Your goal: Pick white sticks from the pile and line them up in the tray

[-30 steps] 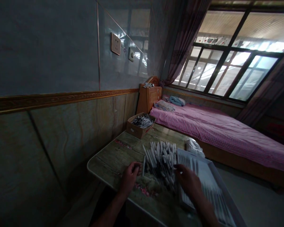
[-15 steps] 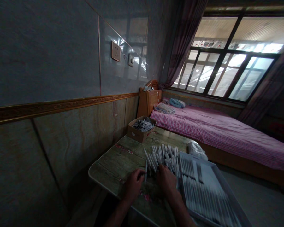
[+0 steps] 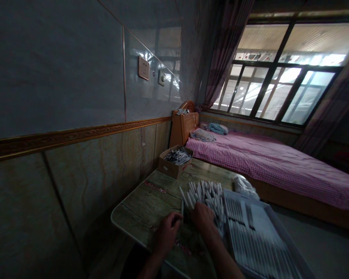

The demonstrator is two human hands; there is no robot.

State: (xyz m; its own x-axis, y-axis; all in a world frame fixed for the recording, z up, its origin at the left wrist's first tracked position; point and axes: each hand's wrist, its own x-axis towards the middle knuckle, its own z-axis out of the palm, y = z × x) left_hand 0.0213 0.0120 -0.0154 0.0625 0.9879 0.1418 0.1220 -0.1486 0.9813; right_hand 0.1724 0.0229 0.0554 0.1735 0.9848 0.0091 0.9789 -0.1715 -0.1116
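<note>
A pile of white pen-like sticks (image 3: 208, 192) lies on the table (image 3: 139, 207), many with their ends pointing away from me. My right hand (image 3: 203, 217) is at the pile's near left side with fingers curled down; what they grip is hidden. Just left of it, my left hand (image 3: 168, 231) has thumb and fingers bent together beside a thin upright stick at the pile's left edge. Whether it holds anything is too dark to make out. To the right of the pile, a shallow grey tray (image 3: 275, 217) contains rows of similar slim sticks with dark parts.
At the table's back stands a cardboard box (image 3: 169, 167) full of loose dark and pale sticks. A clear plastic bag (image 3: 246, 187) lies behind the tray. The tiled wall (image 3: 113, 162) runs along the left, and a bed (image 3: 250, 153) with pink checked cloth stands beyond the table.
My right hand has shifted slightly left and forward along the pile's edge. The left hand stays close by, fingers still bent. The view has tilted a little.
</note>
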